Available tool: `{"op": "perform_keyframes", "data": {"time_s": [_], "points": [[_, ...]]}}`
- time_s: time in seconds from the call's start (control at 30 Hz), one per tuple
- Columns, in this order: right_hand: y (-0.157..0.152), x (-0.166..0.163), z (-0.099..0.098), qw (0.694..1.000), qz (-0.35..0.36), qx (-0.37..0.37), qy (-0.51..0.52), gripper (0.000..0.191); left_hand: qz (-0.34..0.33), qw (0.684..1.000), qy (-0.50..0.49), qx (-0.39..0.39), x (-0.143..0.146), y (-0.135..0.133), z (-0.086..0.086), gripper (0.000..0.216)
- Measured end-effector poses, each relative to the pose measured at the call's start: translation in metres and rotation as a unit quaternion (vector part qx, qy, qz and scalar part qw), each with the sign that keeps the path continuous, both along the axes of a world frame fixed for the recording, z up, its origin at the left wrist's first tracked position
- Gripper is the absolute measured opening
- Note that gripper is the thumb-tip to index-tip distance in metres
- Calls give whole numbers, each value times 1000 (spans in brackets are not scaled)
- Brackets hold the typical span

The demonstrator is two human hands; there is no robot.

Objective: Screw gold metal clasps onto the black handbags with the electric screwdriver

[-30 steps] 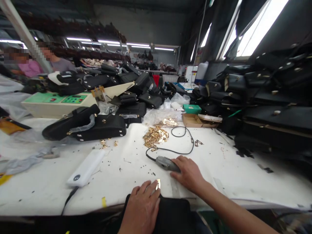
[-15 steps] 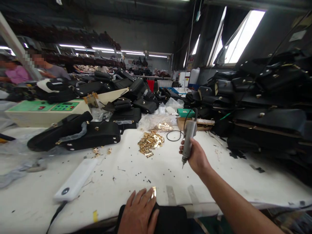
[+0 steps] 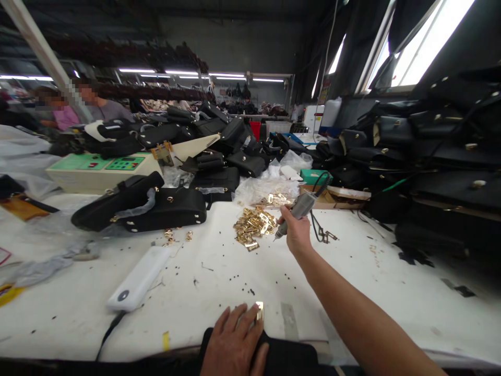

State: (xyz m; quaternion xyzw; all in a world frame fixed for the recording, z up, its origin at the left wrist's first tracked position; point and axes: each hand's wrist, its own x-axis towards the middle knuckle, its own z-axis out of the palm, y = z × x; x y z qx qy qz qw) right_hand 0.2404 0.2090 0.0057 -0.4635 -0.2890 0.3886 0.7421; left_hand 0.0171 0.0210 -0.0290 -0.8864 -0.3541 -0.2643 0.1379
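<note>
My left hand (image 3: pixel 237 342) lies flat on a black leather-like piece (image 3: pixel 291 356) at the table's front edge, fingers stretched out. At its fingertips a gold metal plate (image 3: pixel 260 311) rests on the black piece, partly covered by them. My right hand (image 3: pixel 298 230) is wrapped round a grey electric screwdriver (image 3: pixel 301 205), held tilted with its tip down and to the left. That tip is close beside a heap of gold metal plates (image 3: pixel 250 228); whether it touches one I cannot tell. A black cable (image 3: pixel 323 180) runs from the screwdriver's upper end.
Black bags (image 3: pixel 166 209) lie on the left, and more are stacked high on the right (image 3: pixel 450 172). A white power bank (image 3: pixel 139 279) with a cable sits left of my left hand. Tiny dark bits dot the white table (image 3: pixel 188 318). Behind are a green-topped machine (image 3: pixel 102 169) and two people.
My right hand has moved left toward the gold heap, tipping the screwdriver from nearly upright to a slant. My left hand stays on the black piece. The camera view has turned slightly left.
</note>
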Motion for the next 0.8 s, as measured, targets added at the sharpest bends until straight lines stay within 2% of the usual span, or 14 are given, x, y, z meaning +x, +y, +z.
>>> {"op": "perform_keyframes", "data": {"time_s": [0.2,0.53,0.67,0.8], "points": [[20,-11,-9,1000,-21,-8,-8,47,-3,1000,-6,-2,-2,3,0,23],[19,-14,-15,1000,-8,-23,-19,48,2,1000,-3,-12,0,2,-3,23],[15,-14,-10,1000,-16,-15,-13,46,5,1000,-18,-25,0,0,-1,23],[-12,-17,5,1000,15,9,0,43,15,995,-39,-87,3,-5,5,22]]}}
